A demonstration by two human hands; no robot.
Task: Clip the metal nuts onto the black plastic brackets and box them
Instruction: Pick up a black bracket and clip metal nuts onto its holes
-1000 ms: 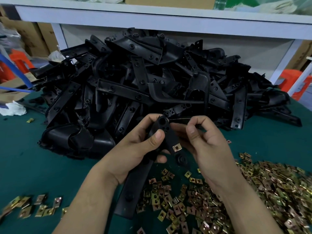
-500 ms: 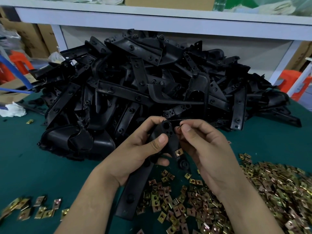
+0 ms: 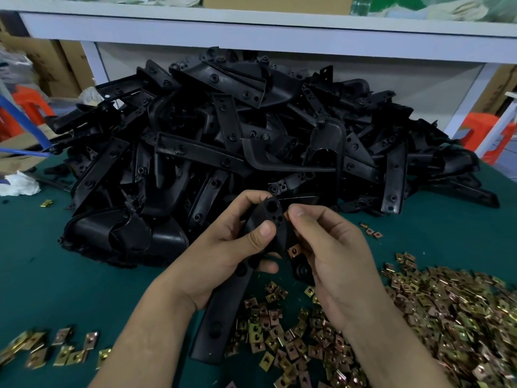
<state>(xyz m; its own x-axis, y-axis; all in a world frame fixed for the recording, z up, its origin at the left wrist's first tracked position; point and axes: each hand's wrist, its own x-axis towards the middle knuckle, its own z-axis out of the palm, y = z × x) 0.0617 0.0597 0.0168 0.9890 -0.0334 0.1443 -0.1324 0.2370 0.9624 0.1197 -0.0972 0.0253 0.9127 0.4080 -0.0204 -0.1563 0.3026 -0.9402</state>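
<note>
My left hand [image 3: 223, 256] grips a long black plastic bracket [image 3: 221, 312] near its upper end, thumb across its face. One brass-coloured metal nut [image 3: 293, 251] is clipped on the bracket's right edge. My right hand [image 3: 327, 247] is curled against the bracket's top right edge, its thumb and forefinger pinching there. Whether a nut sits between those fingertips is hidden. Loose metal nuts [image 3: 419, 309] lie heaped on the green table under and right of my right hand.
A big pile of black brackets [image 3: 237, 152] fills the table behind my hands. A smaller group of nuts [image 3: 50, 351] lies at the front left. A white shelf frame [image 3: 279, 37] runs across the back, with cardboard boxes [image 3: 19, 152] at the far left.
My right hand has closed in from slightly apart to the bracket's top right edge. My left hand has kept its hold, and the bracket has barely shifted.
</note>
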